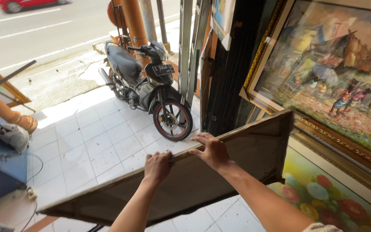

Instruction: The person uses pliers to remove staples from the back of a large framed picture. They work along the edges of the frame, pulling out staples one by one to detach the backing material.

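Note:
A large flat brown panel (237, 159), the back of a framed canvas, tilts across the lower middle of the head view. My left hand (157, 166) grips its upper edge near the middle. My right hand (211, 151) is clasped over the same edge a little to the right. The panel's far corner reaches toward the paintings on the right.
A black motorcycle (144, 81) with a red-rimmed front wheel stands on the white tiled floor (91, 141). A gilt-framed village painting (336, 73) and a flower painting (327, 197) lean on the right. A folding metal gate (192, 47), orange posts and a street lie behind. A blue object sits left.

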